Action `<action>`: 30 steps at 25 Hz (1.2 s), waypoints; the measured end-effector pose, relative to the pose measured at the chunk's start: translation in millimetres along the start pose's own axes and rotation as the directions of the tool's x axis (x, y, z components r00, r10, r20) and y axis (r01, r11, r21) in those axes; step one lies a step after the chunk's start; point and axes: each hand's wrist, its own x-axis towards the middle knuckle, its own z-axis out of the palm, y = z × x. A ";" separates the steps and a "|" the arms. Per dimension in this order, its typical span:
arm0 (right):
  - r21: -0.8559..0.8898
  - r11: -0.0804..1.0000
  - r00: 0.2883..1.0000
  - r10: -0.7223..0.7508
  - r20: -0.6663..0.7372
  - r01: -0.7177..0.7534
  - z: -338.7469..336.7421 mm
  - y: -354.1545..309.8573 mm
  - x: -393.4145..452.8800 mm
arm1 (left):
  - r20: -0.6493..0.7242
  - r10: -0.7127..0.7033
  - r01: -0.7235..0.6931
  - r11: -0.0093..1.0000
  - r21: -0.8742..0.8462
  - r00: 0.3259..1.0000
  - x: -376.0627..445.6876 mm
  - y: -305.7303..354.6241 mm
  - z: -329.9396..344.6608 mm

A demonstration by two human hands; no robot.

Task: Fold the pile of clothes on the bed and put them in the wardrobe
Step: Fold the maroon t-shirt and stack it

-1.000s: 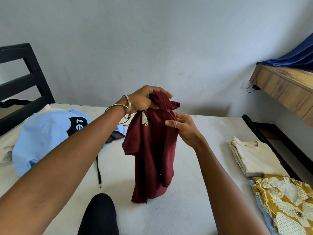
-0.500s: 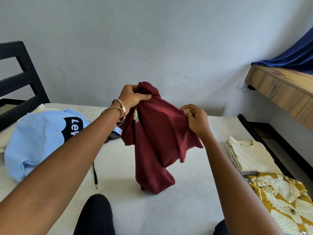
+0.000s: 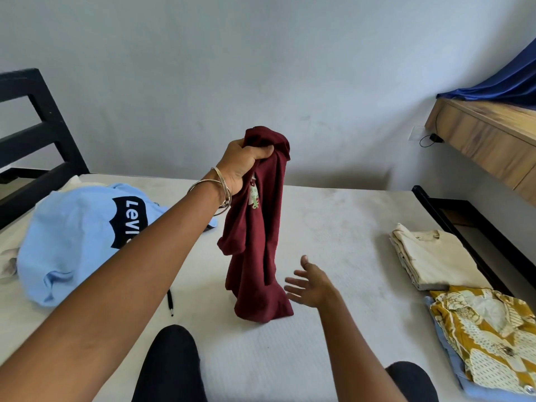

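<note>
Head view: left hand (image 3: 242,163) clenched round the bunched top of a maroon shirt (image 3: 255,242), hanging upright with its bottom end on the bed (image 3: 333,227); right hand (image 3: 311,284) empty, fingers spread loosely just beside the shirt's lower part. On the white mattress, a light blue hoodie (image 3: 72,242) heaped at left, a folded cream shirt (image 3: 432,258) and a yellow patterned shirt (image 3: 490,335) at right. Around, a pale wall (image 3: 261,68), black bed frame (image 3: 37,134) and wooden shelf (image 3: 487,137).

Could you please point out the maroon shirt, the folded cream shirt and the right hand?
maroon shirt (image 3: 255,256): head view, hanging body.
folded cream shirt (image 3: 435,256): head view, top face.
right hand (image 3: 311,285): head view, palm.
</note>
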 end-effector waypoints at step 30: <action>-0.591 0.309 0.306 -0.946 -0.109 0.745 -9.8 -179.0 -63.5 | -0.299 0.324 -0.236 0.926 0.296 0.898 25.4 -8.2 -98.2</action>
